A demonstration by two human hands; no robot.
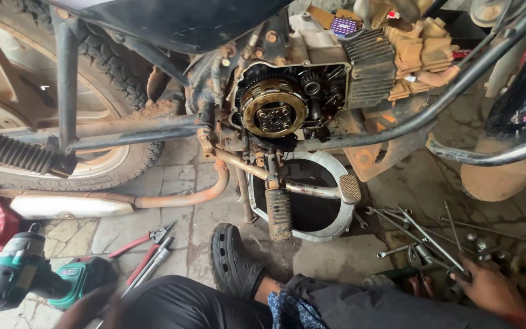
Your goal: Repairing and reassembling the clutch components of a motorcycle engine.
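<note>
My right hand [488,287] is at the bottom right, reaching into a pile of metal wrenches and rod tools [433,240] on the floor. Its fingers curl over the lower end of a long T-handled rod [428,237]; a firm grip is not visible. My left hand [86,304] is a blurred shape at the bottom left, just beside a green and black cordless driver [25,277] lying on the floor. It does not seem to hold anything. Ahead stands a motorcycle with its side cover off, exposing the round clutch [273,108].
A round metal pan [336,176] lies under the engine, behind the footpeg [278,213] and brake pedal [349,189]. Red-handled pliers [141,240] lie left of my black clog [234,262]. The rear wheel [101,164] and exhaust pipe [171,198] fill the left.
</note>
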